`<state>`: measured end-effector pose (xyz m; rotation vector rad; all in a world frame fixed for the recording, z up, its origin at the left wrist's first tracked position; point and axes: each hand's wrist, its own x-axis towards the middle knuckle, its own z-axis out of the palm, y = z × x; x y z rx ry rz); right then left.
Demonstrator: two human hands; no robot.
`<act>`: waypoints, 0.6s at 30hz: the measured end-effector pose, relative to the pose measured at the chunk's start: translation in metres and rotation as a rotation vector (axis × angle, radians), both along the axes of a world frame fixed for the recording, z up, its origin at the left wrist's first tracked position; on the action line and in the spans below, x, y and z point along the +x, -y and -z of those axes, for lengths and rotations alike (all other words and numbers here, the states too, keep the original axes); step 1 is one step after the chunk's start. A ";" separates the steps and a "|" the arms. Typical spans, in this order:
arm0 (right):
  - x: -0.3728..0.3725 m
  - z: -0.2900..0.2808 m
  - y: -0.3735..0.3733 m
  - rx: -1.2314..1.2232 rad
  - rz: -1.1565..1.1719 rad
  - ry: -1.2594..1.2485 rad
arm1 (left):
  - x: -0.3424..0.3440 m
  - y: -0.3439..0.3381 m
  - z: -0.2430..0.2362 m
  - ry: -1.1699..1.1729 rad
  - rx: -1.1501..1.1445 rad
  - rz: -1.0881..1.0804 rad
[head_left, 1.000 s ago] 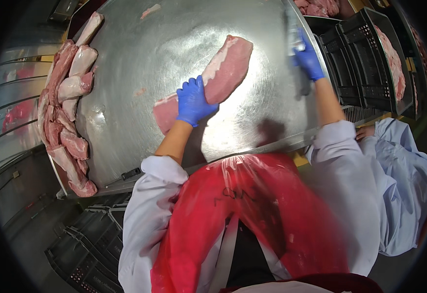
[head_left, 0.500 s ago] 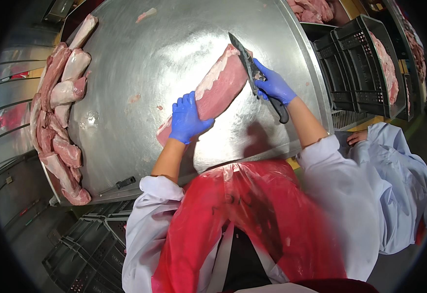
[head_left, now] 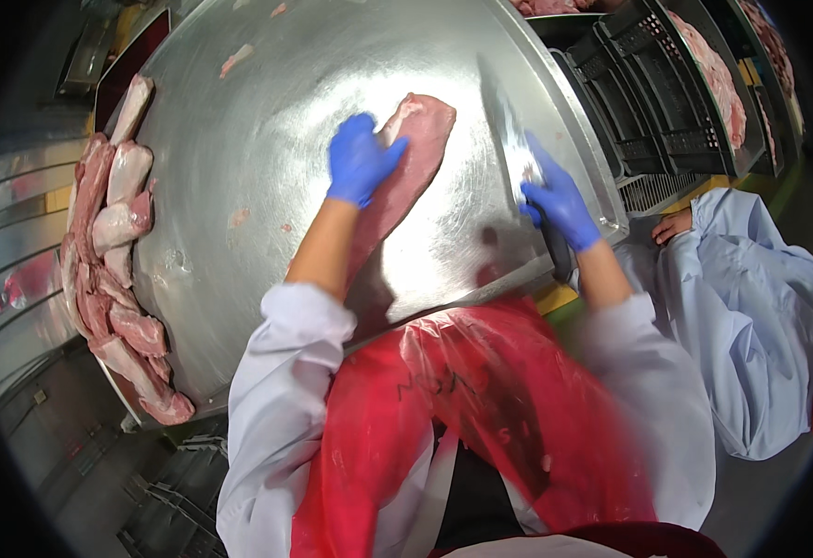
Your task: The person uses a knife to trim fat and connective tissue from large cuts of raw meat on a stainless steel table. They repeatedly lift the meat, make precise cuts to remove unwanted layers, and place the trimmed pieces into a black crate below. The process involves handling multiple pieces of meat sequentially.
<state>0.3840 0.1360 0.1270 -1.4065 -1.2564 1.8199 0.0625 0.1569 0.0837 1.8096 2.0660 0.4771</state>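
A long, pale pink slab of meat [head_left: 422,139], with a whitish fat patch near its far end, lies slantwise on the metal table [head_left: 267,158]. Its near end passes behind my left forearm. My left hand [head_left: 362,160], in a blue glove, is at the slab's left edge, thumb stretched over the meat and fingers apart from it on the left. To the right of the slab, my blue-gloved right hand [head_left: 560,197] grips a knife [head_left: 502,112] by its dark handle. The blade is blurred, points away from me and is apart from the meat.
Several meat pieces [head_left: 123,223] are heaped along the table's left edge. Small scraps [head_left: 236,59] lie on the metal. Dark crates [head_left: 653,93], one holding meat, stand beyond the right rim. Close on my right is another person's pale sleeve [head_left: 741,279].
The knife and right hand have moved right, off the meat. My left hand has shifted towards the slab's far end, and the slab now lies more nearly straight away from me.
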 end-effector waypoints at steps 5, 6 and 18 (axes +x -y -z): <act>-0.037 0.048 -0.043 0.129 0.180 0.004 | 0.031 -0.092 0.036 -0.044 -0.148 -0.072; -0.044 0.065 -0.048 0.128 0.186 0.033 | 0.022 -0.098 0.042 -0.011 -0.150 -0.063; -0.095 0.063 -0.044 -0.033 -0.353 0.135 | -0.009 -0.103 0.063 0.446 -0.206 -0.170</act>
